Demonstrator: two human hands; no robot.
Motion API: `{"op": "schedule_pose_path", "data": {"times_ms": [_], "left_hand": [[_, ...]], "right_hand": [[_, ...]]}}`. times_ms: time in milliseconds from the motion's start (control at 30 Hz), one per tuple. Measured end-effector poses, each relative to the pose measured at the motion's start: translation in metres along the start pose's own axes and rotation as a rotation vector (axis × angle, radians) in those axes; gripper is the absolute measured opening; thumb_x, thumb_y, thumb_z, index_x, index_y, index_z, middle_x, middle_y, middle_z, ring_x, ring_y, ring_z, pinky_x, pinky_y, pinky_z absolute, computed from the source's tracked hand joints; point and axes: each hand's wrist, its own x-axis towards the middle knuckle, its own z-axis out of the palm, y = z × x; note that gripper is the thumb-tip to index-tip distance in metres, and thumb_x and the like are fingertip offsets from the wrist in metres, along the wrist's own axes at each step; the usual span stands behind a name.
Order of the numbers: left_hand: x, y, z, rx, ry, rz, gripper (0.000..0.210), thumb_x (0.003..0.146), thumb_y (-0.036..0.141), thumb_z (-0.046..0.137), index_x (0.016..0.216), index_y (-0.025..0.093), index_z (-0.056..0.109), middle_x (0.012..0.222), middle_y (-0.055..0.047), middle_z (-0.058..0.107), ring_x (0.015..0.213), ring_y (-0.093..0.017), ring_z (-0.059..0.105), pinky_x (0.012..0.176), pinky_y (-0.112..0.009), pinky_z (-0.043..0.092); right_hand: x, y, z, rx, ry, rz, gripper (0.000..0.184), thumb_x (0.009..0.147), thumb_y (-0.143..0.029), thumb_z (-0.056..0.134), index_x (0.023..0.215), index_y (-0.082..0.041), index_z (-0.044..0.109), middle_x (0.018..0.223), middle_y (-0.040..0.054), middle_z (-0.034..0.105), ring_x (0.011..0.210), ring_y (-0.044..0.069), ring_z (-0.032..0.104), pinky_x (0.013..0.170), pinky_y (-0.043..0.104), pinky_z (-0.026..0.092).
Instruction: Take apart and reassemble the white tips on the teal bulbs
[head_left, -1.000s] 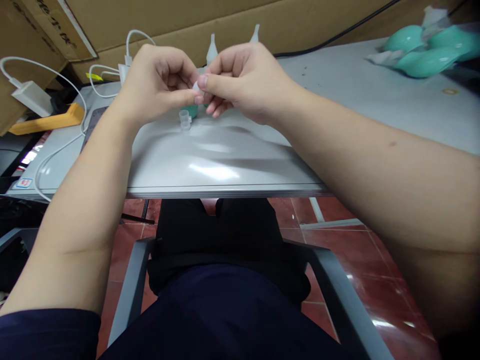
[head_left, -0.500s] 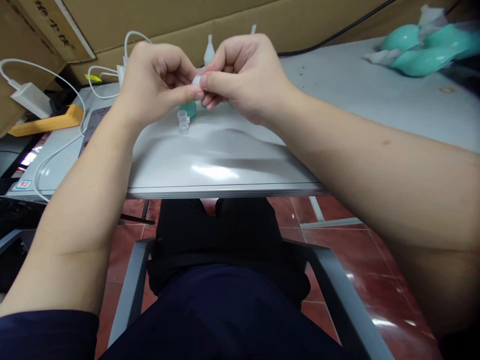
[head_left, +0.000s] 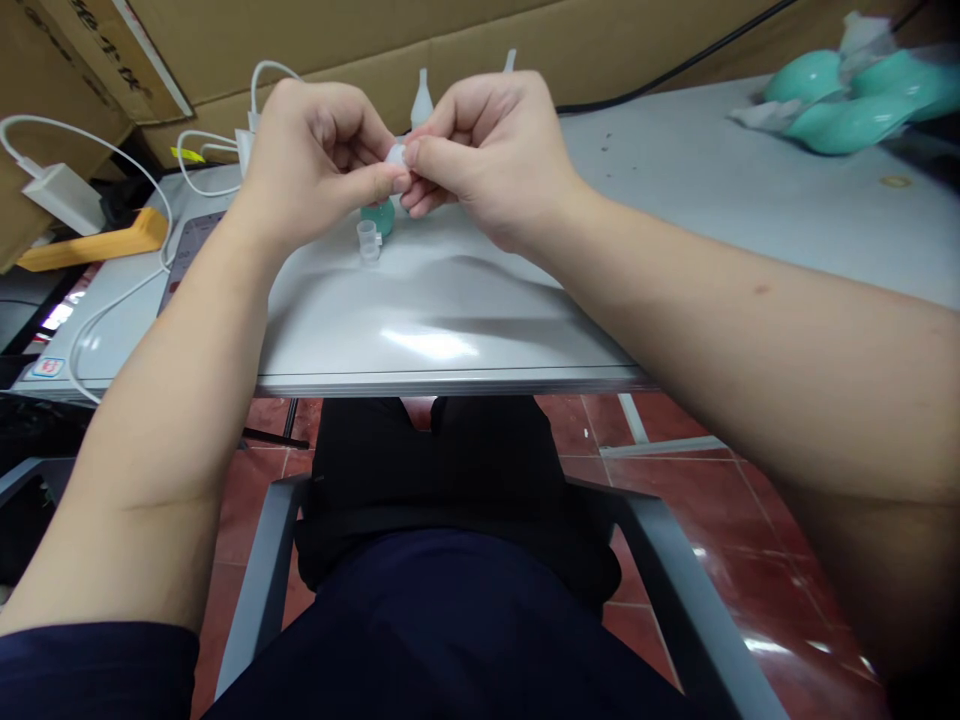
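My left hand (head_left: 322,160) and my right hand (head_left: 487,155) meet above the table, both closed. Between their thumbs and fingertips they pinch a small white piece (head_left: 397,154), mostly covered, so its kind cannot be made out. Just below the hands, a small clear plastic cup with a side stub (head_left: 368,240) stands on the table. Behind it sits a rounded green piece (head_left: 380,217), partly hidden by my fingers. A white tapered nozzle (head_left: 421,102) points upward behind my hands. Another thin white tip (head_left: 511,61) shows above my right hand.
Green rounded bulbs in clear wrapping (head_left: 847,110) lie at the table's (head_left: 465,300) back right. On the left are a phone (head_left: 191,245), a white charger (head_left: 66,200) with cables and a yellow power strip (head_left: 112,245). Cardboard (head_left: 360,40) stands along the back; a black cable (head_left: 675,68) runs before it.
Both hands stay in nearly the same place, still pinching the small white piece. The fingers have shifted only slightly, and the whole view has moved a little.
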Motion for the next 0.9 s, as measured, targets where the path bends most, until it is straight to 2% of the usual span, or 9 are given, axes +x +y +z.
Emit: {"op": "schedule_pose_path", "data": {"times_ms": [133,233,333,433,500,567,700,900], "left_hand": [[0.004,-0.01,0.004,-0.059,0.002,0.023,0.029,0.081,0.052,0.104,0.081,0.038,0.079,0.084,-0.003,0.082,0.076,-0.031,0.08,0.066,-0.049,0.061],[0.006,-0.016,0.009,-0.136,0.026,0.086,0.043,0.075,0.064,0.108,0.077,0.036,0.076,0.073,-0.002,0.077,0.065,-0.027,0.075,0.056,-0.044,0.059],[0.006,-0.017,0.01,-0.153,0.05,0.079,0.051,0.083,0.076,0.104,0.08,0.032,0.078,0.078,-0.004,0.078,0.07,-0.027,0.077,0.061,-0.046,0.062],[0.008,-0.023,0.008,-0.102,0.017,0.073,0.047,0.081,0.072,0.107,0.082,0.034,0.079,0.081,-0.005,0.078,0.072,-0.029,0.075,0.063,-0.049,0.06],[0.01,-0.027,0.008,-0.068,0.033,0.114,0.046,0.073,0.066,0.111,0.079,0.035,0.079,0.075,-0.004,0.076,0.067,-0.028,0.072,0.057,-0.046,0.054],[0.01,-0.028,0.009,-0.069,0.074,0.133,0.045,0.071,0.065,0.111,0.077,0.033,0.08,0.071,-0.004,0.075,0.064,-0.028,0.072,0.054,-0.043,0.05],[0.006,-0.019,0.01,-0.102,0.095,0.122,0.038,0.081,0.059,0.107,0.079,0.03,0.082,0.075,-0.005,0.077,0.067,-0.028,0.076,0.056,-0.042,0.054],[0.01,-0.03,0.011,-0.111,0.087,0.142,0.04,0.072,0.058,0.111,0.076,0.033,0.08,0.071,-0.004,0.076,0.061,-0.026,0.072,0.05,-0.039,0.052]], "right_hand": [[0.003,0.003,0.001,0.078,-0.01,-0.057,0.038,0.108,0.013,0.066,0.08,-0.014,0.068,0.075,0.0006,0.077,0.068,0.011,0.076,0.061,0.019,0.064],[0.006,0.005,0.001,0.118,0.007,-0.09,0.041,0.109,0.016,0.062,0.079,-0.012,0.068,0.071,-0.0013,0.075,0.062,0.01,0.075,0.056,0.016,0.062],[0.007,0.005,0.0,0.158,0.0,-0.08,0.035,0.109,0.016,0.065,0.085,-0.009,0.071,0.072,-0.0002,0.078,0.064,0.011,0.078,0.055,0.015,0.062],[0.008,0.004,-0.002,0.191,-0.03,-0.017,0.031,0.11,0.015,0.069,0.089,-0.007,0.071,0.073,0.0026,0.08,0.064,0.012,0.079,0.055,0.016,0.064],[0.009,0.003,-0.002,0.207,-0.041,0.024,0.032,0.111,0.015,0.068,0.088,-0.007,0.069,0.073,0.0033,0.079,0.061,0.011,0.078,0.055,0.016,0.064],[0.009,0.002,-0.002,0.216,-0.042,0.052,0.034,0.112,0.015,0.067,0.087,-0.008,0.068,0.072,0.0036,0.079,0.059,0.011,0.077,0.055,0.016,0.065],[0.01,0.003,0.001,0.221,-0.031,0.067,0.036,0.114,0.013,0.065,0.086,-0.009,0.065,0.07,0.0037,0.078,0.059,0.011,0.076,0.056,0.016,0.064],[0.008,0.004,-0.002,0.218,-0.064,0.079,0.035,0.115,0.007,0.069,0.088,-0.015,0.066,0.075,0.0023,0.077,0.065,0.011,0.076,0.063,0.016,0.064]]}}
